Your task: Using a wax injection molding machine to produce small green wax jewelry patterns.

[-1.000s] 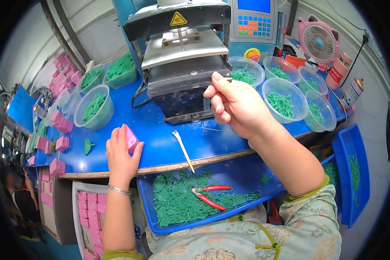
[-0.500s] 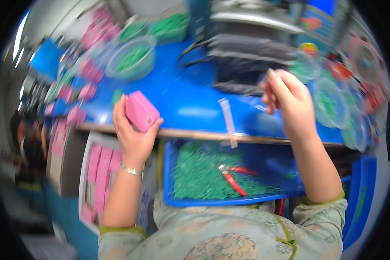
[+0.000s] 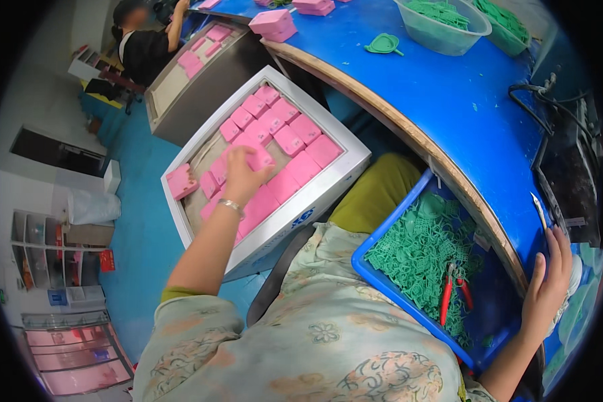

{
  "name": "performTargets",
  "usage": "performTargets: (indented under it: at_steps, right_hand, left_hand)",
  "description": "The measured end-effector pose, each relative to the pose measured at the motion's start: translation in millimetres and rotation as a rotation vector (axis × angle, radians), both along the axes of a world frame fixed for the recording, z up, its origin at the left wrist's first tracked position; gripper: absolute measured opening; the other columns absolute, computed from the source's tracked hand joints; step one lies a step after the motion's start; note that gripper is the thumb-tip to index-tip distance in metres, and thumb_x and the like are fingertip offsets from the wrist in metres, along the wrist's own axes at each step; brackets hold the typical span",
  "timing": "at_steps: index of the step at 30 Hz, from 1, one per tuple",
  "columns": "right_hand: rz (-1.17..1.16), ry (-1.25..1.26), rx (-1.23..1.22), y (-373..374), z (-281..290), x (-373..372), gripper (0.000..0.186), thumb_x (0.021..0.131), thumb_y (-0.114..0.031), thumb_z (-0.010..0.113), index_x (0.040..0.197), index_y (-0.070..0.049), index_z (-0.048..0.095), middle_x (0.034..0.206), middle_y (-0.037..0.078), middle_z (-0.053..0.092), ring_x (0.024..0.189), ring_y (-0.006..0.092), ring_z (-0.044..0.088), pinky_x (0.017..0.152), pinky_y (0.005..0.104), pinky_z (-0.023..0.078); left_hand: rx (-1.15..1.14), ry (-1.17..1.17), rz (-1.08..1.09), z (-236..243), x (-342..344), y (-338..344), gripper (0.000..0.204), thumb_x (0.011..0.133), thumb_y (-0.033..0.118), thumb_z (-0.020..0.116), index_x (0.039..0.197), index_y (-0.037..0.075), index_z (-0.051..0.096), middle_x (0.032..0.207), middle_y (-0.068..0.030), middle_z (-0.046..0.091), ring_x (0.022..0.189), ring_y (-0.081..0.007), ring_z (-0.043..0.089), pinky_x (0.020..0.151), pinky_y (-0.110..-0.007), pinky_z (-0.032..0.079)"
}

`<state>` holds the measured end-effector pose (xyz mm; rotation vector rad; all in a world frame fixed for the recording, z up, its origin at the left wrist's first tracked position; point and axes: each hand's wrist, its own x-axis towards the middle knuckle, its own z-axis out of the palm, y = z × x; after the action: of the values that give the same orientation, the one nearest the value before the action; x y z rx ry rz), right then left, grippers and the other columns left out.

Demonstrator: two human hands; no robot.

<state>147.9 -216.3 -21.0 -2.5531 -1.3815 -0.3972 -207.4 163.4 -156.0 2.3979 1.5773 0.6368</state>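
Note:
My left hand is closed around a pink block with rounded edges. It is over a white-rimmed box, among several similar pink blocks lying in rows on a tan surface. Far to the right, my right hand lies on the blue tabletop with its fingers stretched out. A thin pointed metal tool lies just beyond its fingertips. Between my arms, a blue bin holds many small green pieces and red-handled nippers.
A green leaf-like piece lies on the blue table, near stacked pink blocks and a clear tub of green pieces. Black cables run at the right. Another person works beyond a second box.
My view has swung left. My left hand has carried the pink block from above the table to the white-rimmed box. My right hand has come down from mid-air onto the table.

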Motion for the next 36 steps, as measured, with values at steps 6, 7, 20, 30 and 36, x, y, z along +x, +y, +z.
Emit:
performTargets:
  at_steps: [6, 7, 20, 30, 36]
  right_hand:
    - [0.184, -0.024, 0.058, 0.9, 12.6, -12.1, 0.028, 0.087, -0.015, 0.051, 0.108, 0.003, 0.056, 0.116, 0.017, 0.054, 0.112, 0.0344, 0.049, 0.096, 0.0409, 0.037]
    - [0.171, -0.025, 0.054, 3.0, 11.0, -12.6, 0.028, 0.087, -0.015, 0.051, 0.108, 0.003, 0.056, 0.116, 0.017, 0.054, 0.112, 0.0344, 0.049, 0.096, 0.0409, 0.037]
    - [0.220, 0.089, 0.248, 23.8, 5.6, -24.6, 0.018, 0.072, -0.003, 0.064, 0.088, 0.002, 0.058, 0.088, 0.018, 0.059, 0.083, 0.0330, 0.058, 0.076, 0.0395, 0.046]
    - [0.509, 1.794, 0.788, 48.7, -20.4, -103.9, 0.049, 0.070, -0.015, 0.077, 0.100, -0.005, 0.041, 0.117, 0.016, 0.045, 0.108, 0.0220, 0.049, 0.091, 0.0348, 0.040]
    - [0.235, 1.405, 0.602, 36.1, -10.9, -98.9, 0.052, 0.069, -0.032, 0.078, 0.092, -0.006, 0.040, 0.094, 0.009, 0.047, 0.086, 0.0164, 0.050, 0.072, 0.0319, 0.043]
  left_hand:
    - [-0.111, -0.074, -0.072, -42.6, 1.3, 29.1, 0.022, 0.071, 0.002, 0.065, 0.092, 0.009, 0.062, 0.098, -0.0109, 0.051, 0.080, -0.0200, 0.054, 0.067, -0.031, 0.049]
    - [-0.363, -0.225, 0.004, -35.3, -0.6, 31.3, 0.021, 0.071, 0.003, 0.066, 0.091, 0.008, 0.063, 0.098, -0.0115, 0.054, 0.080, -0.0218, 0.056, 0.068, -0.032, 0.049]
    - [-0.104, 0.948, -0.244, 61.9, 0.8, 19.4, 0.051, 0.060, 0.014, 0.076, 0.104, 0.002, 0.053, 0.102, -0.0179, 0.054, 0.098, -0.0341, 0.052, 0.085, -0.040, 0.043]
    - [-0.188, -0.439, -1.102, 144.3, 157.1, -163.6, 0.048, 0.060, 0.014, 0.076, 0.100, 0.004, 0.052, 0.108, -0.0152, 0.049, 0.095, -0.0313, 0.051, 0.080, -0.039, 0.045]
    - [-0.359, -0.482, -1.580, 139.4, 193.1, -190.5, 0.050, 0.063, 0.016, 0.075, 0.105, 0.005, 0.049, 0.127, -0.0236, 0.036, 0.119, -0.0401, 0.036, 0.099, -0.047, 0.031]
